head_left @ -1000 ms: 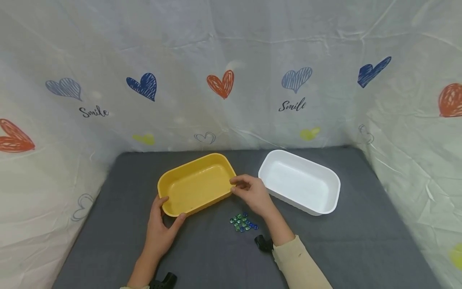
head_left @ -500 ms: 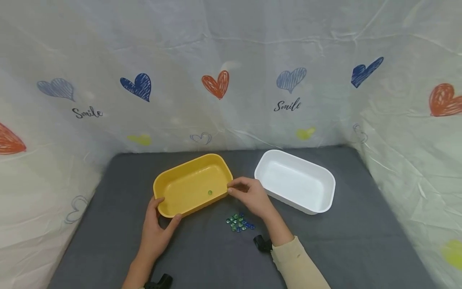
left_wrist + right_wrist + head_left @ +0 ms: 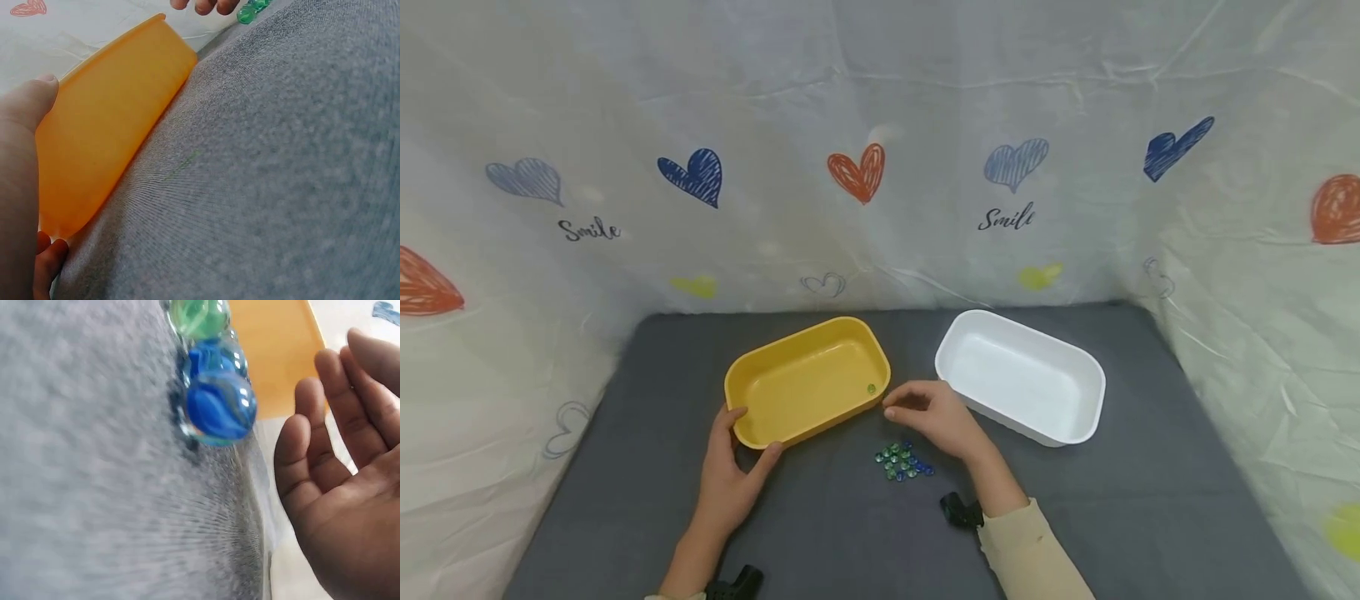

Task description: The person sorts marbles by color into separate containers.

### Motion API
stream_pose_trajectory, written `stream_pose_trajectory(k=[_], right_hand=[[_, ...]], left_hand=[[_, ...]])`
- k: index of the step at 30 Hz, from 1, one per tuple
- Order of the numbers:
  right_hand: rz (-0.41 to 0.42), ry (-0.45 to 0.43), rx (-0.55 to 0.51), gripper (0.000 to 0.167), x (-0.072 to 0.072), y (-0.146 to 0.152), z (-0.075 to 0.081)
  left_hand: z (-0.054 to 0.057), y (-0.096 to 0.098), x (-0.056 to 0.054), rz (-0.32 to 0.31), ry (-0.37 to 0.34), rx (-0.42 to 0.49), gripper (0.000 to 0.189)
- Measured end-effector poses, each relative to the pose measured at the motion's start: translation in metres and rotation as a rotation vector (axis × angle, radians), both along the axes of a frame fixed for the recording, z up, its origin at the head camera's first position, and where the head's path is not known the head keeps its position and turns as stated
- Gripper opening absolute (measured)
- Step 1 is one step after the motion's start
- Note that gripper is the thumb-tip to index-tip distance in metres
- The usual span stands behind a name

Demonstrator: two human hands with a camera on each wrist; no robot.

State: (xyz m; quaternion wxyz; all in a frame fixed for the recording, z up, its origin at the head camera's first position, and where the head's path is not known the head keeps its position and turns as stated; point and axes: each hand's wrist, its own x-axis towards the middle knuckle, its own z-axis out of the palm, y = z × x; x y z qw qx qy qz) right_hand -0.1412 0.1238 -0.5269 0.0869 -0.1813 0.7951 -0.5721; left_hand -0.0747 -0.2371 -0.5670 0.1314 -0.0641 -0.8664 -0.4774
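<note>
The yellow plastic tub (image 3: pixel 808 379) stands on the left of the cloth. My left hand (image 3: pixel 730 467) grips its near left corner, fingertips over the rim and thumb on the near wall (image 3: pixel 106 119). One green marble (image 3: pixel 871 388) lies inside, at the tub's right end. Just off that end hovers my right hand (image 3: pixel 936 414), its fingers loosely bent with nothing between them in the right wrist view. Below it, a cluster of green and blue glass marbles (image 3: pixel 901 463) sits on the cloth; a swirled blue marble (image 3: pixel 220 407) is closest to the right wrist camera.
A white plastic tub (image 3: pixel 1022 379) with nothing visible inside stands to the right, slanted the other way. Dark grey cloth (image 3: pixel 835 533) covers the table. Behind it hangs a pale curtain (image 3: pixel 925 100) printed with hearts.
A green marble has appeared in the yellow tub and rolled to its right end. My right hand has drawn back from the rim, toward me and right. The left hand keeps its grip.
</note>
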Motion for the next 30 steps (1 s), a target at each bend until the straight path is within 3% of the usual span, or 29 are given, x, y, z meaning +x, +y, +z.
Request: stream_pose_trajectory(k=[16, 30], right_hand=[[0.084, -0.004, 0.059, 0.019, 0.018, 0.012, -0.015], [0.135, 0.036, 0.120, 0.020, 0.019, 0.012, -0.020]], left_hand=[[0.003, 0.003, 0.002, 0.033, -0.036, -0.033, 0.081], [0.004, 0.002, 0.001, 0.030, -0.039, -0.026, 0.081]])
